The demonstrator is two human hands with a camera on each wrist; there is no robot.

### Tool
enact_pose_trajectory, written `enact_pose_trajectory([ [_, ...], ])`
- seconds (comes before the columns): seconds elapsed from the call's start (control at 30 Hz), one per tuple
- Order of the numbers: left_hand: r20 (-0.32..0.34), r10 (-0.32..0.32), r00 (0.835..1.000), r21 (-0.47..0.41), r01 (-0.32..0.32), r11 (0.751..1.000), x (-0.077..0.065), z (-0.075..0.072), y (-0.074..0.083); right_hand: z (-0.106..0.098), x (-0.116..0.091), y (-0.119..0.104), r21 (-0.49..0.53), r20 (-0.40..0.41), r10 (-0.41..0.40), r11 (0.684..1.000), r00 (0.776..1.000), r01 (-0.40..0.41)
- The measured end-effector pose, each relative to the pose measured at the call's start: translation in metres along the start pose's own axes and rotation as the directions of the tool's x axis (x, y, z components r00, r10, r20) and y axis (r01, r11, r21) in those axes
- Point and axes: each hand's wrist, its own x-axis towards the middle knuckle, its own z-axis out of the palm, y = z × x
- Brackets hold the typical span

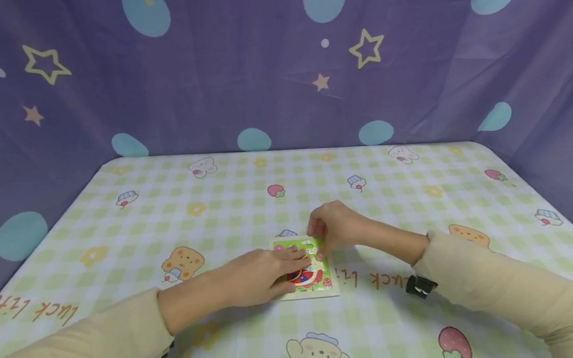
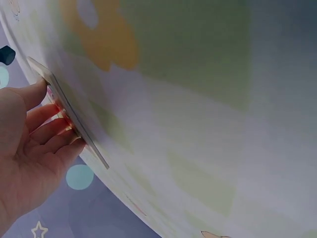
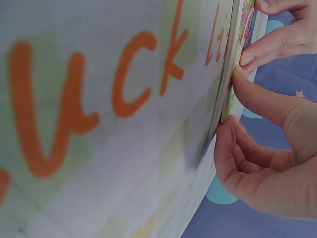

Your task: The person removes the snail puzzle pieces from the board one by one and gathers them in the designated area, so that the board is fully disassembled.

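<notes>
A small square jigsaw puzzle (image 1: 327, 283) with a pale wooden frame lies flat on the table, its picture bright green with red and blue parts. My left hand (image 1: 260, 274) comes in from the left and rests its extended fingers on the picture, covering the left part. In the left wrist view, the fingertips (image 2: 78, 141) press on the puzzle's face and the thumb sits near its frame (image 2: 64, 101). At the far right corner, my right hand (image 1: 337, 225) pinches a green puzzle piece (image 3: 229, 105) between thumb and curled forefinger, low over the frame.
A checked green and white tablecloth (image 1: 229, 216) with printed bears, strawberries and lettering covers the table. Behind and beside it hangs a purple curtain (image 1: 269, 69) with stars and blue ovals. A black wrist device (image 1: 420, 286) shows under the right sleeve.
</notes>
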Motion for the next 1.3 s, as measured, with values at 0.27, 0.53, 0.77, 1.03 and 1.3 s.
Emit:
enact_pose_trajectory([
  [0.27,-0.01,0.005,1.0,0.018,-0.005,1.0,-0.001,0.001,0.002,0.002,-0.001,0.003,0.013,0.01,0.006,1.0,1.0,-0.006],
  [0.53,-0.005,0.008,1.0,0.037,-0.008,0.999,-0.002,0.002,0.003,0.001,-0.003,0.004,0.057,0.01,0.022,0.998,1.0,-0.023],
  [0.77,-0.007,0.013,1.0,0.034,-0.013,0.999,-0.002,0.002,0.003,0.0,-0.004,0.005,0.152,0.029,0.036,0.988,0.999,-0.04],
  [1.03,-0.016,0.027,1.0,0.037,-0.026,0.999,-0.003,0.003,0.002,0.005,-0.003,0.006,0.27,-0.003,0.128,0.955,0.992,-0.122],
  [1.3,-0.012,0.027,1.0,0.029,-0.027,0.999,-0.003,0.003,0.001,0.011,-0.01,0.013,0.539,-0.026,0.3,0.807,0.954,-0.239],
])
